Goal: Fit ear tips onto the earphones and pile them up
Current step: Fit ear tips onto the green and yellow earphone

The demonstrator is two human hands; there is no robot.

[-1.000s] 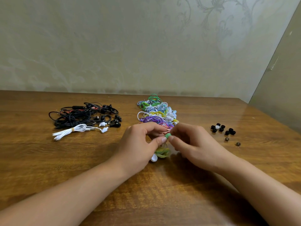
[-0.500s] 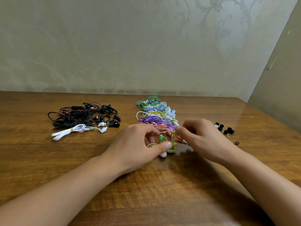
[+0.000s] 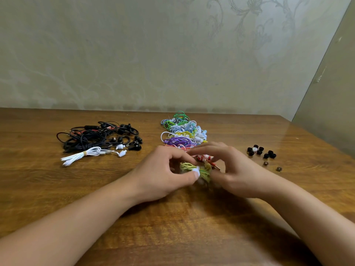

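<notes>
Table [image 3: 57,189]: brown wood, patterned wall behind. Black earphones [image 3: 99,136] in a tangle at 10 o'clock from the hands. Coloured earphones [image 3: 182,131] in a pile at 12 o'clock, its near edge just behind the fingers. White earphones [image 3: 86,154], coiled and tied, lie against the near side of the black tangle. Left hand [image 3: 163,173] and right hand [image 3: 236,169] meet mid-table, both with fingers curled around a yellow-green bundle [image 3: 189,167] of earphone cable; left thumb presses a white bud on it. Frame blurred here; exact pinch of the right fingers unclear. Red-white earphone [image 3: 204,157] lies just under the right fingertips at the bundle's 12 o'clock. Ear tips [image 3: 261,151], mostly black, cluster at 3 o'clock, well apart from the hands; two lie separate, nearer.
</notes>
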